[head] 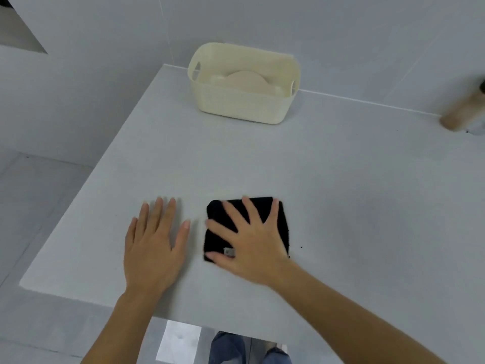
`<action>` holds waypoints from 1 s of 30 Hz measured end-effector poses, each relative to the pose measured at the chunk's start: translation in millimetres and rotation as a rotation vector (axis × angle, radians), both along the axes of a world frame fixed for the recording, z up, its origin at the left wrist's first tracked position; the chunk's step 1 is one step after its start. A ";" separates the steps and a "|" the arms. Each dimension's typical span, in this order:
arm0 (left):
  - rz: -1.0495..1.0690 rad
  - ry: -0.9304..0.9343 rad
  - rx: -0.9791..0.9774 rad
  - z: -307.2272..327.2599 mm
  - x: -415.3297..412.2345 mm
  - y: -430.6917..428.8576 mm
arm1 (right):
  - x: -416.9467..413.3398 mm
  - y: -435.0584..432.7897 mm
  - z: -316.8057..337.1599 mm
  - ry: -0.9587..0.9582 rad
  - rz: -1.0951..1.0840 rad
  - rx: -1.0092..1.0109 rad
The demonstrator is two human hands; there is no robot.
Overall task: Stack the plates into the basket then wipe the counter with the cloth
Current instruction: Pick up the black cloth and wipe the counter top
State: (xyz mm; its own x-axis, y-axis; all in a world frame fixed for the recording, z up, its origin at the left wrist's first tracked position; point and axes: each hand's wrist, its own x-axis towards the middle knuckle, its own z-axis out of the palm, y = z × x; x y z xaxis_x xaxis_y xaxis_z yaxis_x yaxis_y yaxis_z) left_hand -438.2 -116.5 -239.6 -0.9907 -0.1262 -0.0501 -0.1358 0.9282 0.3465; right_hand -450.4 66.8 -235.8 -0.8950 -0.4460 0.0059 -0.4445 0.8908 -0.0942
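Note:
A cream basket (241,106) stands at the back of the grey counter (341,179), against the wall. Inside it I see the rounded top of cream plates (245,80). Near the front edge lies a folded black cloth (278,222) with a small grey tag. My right hand (252,243) presses flat on the cloth with its fingers spread. My left hand (154,245) rests flat on the bare counter just left of the cloth, fingers apart, holding nothing.
A tan cylindrical bottle (462,109) stands blurred at the far right by the wall. The counter's left edge drops to a grey tiled floor (34,206). Small dark specks lie right of the cloth. Blue-trousered legs show below the front edge.

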 end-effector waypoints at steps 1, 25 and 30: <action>-0.003 0.000 0.001 -1.0 -0.2 0.3 | -4.8 15.1 1.6 0.010 0.002 0.000; 0.245 0.106 0.291 14.0 18.3 8.8 | -33.7 217.9 42.1 -0.132 -0.516 -0.861; 0.325 0.200 0.330 22.8 45.0 9.5 | -48.9 213.4 25.4 -0.159 -0.469 -0.753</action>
State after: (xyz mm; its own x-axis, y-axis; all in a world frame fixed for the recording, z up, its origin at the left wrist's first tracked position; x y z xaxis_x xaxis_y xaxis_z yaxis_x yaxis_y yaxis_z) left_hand -393.2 -107.0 -216.8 -0.8971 -0.4393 0.0478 -0.3005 0.6856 0.6631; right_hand -499.4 280.2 -210.4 -0.9993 0.0368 0.0095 0.0170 0.6549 -0.7555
